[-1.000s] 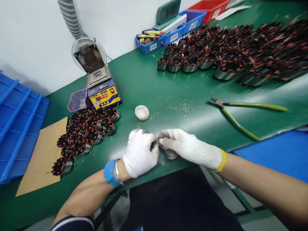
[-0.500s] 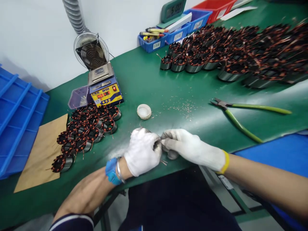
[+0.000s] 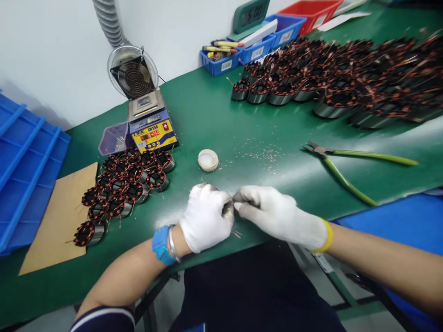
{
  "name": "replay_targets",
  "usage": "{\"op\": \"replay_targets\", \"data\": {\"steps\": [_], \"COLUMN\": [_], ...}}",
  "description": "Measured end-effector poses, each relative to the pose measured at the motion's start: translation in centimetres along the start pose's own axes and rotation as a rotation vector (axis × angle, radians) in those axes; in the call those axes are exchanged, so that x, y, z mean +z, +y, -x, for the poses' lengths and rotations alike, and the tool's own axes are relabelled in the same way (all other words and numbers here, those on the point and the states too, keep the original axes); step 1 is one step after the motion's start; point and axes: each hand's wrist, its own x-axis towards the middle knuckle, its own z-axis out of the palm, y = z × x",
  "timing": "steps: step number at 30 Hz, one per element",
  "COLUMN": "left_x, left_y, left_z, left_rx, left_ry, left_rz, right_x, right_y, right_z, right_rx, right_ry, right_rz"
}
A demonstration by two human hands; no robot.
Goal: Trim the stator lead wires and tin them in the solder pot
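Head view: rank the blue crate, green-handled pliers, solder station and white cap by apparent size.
1. blue crate, though cut off by the frame.
2. green-handled pliers and solder station: pliers longer, station bulkier; unranked.
3. white cap.

Glossy green mat [image 3: 242,124], white knitted cloth gloves [image 3: 207,216], bare-metal coppery wound stators [image 3: 131,180]

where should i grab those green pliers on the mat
By the two green handles of the pliers, just behind the pivot where they run close together, coming from above on the right. They lie flat with handles splayed rightward and the jaws pointing left.
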Motion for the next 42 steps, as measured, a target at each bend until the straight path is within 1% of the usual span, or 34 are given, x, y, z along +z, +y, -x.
{"op": "replay_targets", "data": {"steps": [1, 2, 3, 4, 5, 7, 8, 9, 10, 11, 12, 14, 15, 16, 17, 18, 19, 21, 22, 23, 24, 25, 26, 27, 29, 30, 31, 32, 33, 36, 37, 38, 40, 42], "left_x": [-0.1, -0.1, -0.2, -0.2, -0.2, -0.1, -0.1, 0.0, 0.0, 0.1, 0.1, 0.1, 0.0, 0.0, -0.1, -0.1, -0.2, -0.2, -0.1, 0.0, 0.0, 0.1, 0.2, 0.2, 0.2, 0.1, 0.1, 0.0, -0.1, -0.2, -0.2, -0.2, 0.1, 0.4], "left_y": [0.0, 0.1, 0.1, 0.1, 0.2, 0.1, 0.1, 0.1, 0.0, 0.0, 0.0, 0.0, 0.0, 0.0, 0.1, 0.1, 0.2, 0.2, 0.2, 0.1, 0.1, 0.0, 0.0, -0.1, -0.1, 0.0, 0.0, 0.1, 0.1, 0.2, 0.3, 0.3, 0.3, 0.2], "left_z": [0.0, -0.1, -0.1, -0.2, -0.2, -0.2, -0.2, -0.2, -0.2, -0.1, -0.1, -0.1, -0.1, -0.1, -0.1, -0.1, -0.1, -0.2, -0.2, -0.2, -0.2, -0.2, -0.2, -0.2, -0.2, -0.2, -0.2, -0.2, -0.2, -0.3, -0.3, -0.3, -0.4, -0.4], "left_rx": [0.000, 0.003, 0.004, 0.006, 0.006, 0.010, 0.014, 0.017, 0.020, 0.020, 0.020, 0.020, 0.023, 0.024, 0.024, 0.025, 0.028, 0.033, 0.040, 0.048, 0.053, 0.054, 0.057, 0.060, 0.059, 0.059, 0.060, 0.058, 0.057, 0.065, 0.068, 0.072, 0.072, 0.045], "left_ry": [-0.006, -0.012, -0.018, -0.022, -0.025, -0.032, -0.032, -0.030, -0.025, -0.022, -0.021, -0.025, -0.030, -0.035, -0.041, -0.044, -0.045, -0.035, -0.027, -0.018, -0.009, -0.003, -0.003, -0.003, -0.009, -0.014, -0.021, -0.027, -0.035, -0.037, -0.033, -0.030, -0.033, -0.032], "left_rz": [-0.002, -0.002, -0.002, -0.002, -0.003, -0.007, -0.010, -0.014, -0.018, -0.023, -0.027, -0.029, -0.027, -0.024, -0.020, -0.016, -0.012, -0.009, -0.011, -0.014, -0.018, -0.021, -0.022, -0.021, -0.021, -0.021, -0.021, -0.023, -0.028, -0.053, -0.061, -0.065, -0.067, -0.072], "right_x": [0.3, 0.5, 0.6, 0.6, 0.5, 0.0, -0.2, -0.4, -0.5, -0.5, -0.3, 0.1, 0.3, 0.4, 0.5, 0.5, 0.4, 0.0, -0.2, -0.3, -0.3, -0.3, -0.3, -0.2, -0.1, -0.1, -0.2, -0.3, -0.4, -0.5, -0.5, -0.4, -0.6, -1.4], "right_y": [-0.3, -0.5, -0.4, -0.2, 0.2, 0.9, 1.2, 1.3, 1.3, 1.1, 0.8, 0.2, 0.0, -0.1, 0.0, 0.2, 0.5, 1.0, 1.2, 1.2, 1.2, 1.0, 0.7, 0.5, 0.2, 0.3, 0.4, 0.7, 0.9, 1.4, 1.3, 1.1, 0.6, 0.5], "right_z": [0.0, 0.0, 0.1, 0.3, 0.5, 0.8, 0.9, 0.9, 0.9, 0.8, 0.7, 0.5, 0.4, 0.4, 0.4, 0.5, 0.6, 0.8, 0.9, 0.9, 0.8, 0.7, 0.6, 0.5, 0.3, 0.3, 0.3, 0.4, 0.5, 0.9, 1.0, 1.0, 0.9, 0.8], "right_rx": [0.155, 0.253, 0.284, 0.238, 0.127, -0.202, -0.356, -0.459, -0.484, -0.414, -0.269, 0.079, 0.211, 0.286, 0.297, 0.248, 0.151, -0.127, -0.273, -0.394, -0.458, -0.444, -0.363, -0.238, 0.034, 0.124, 0.156, 0.128, 0.049, -0.343, -0.456, -0.539, -0.613, -0.557], "right_ry": [-0.074, -0.132, -0.145, -0.102, -0.024, 0.117, 0.144, 0.142, 0.122, 0.098, 0.058, -0.060, -0.127, -0.183, -0.194, -0.157, -0.084, 0.067, 0.115, 0.133, 0.125, 0.119, 0.091, 0.034, -0.141, -0.232, -0.281, -0.269, -0.196, 0.088, 0.137, 0.147, 0.125, 0.104], "right_rz": [-0.173, -0.294, -0.328, -0.263, -0.123, 0.213, 0.336, 0.401, 0.404, 0.349, 0.224, -0.116, -0.270, -0.368, -0.382, -0.308, -0.167, 0.171, 0.316, 0.413, 0.458, 0.449, 0.381, 0.255, -0.095, -0.244, -0.318, -0.292, -0.175, 0.363, 0.494, 0.583, 0.698, 0.791]}}
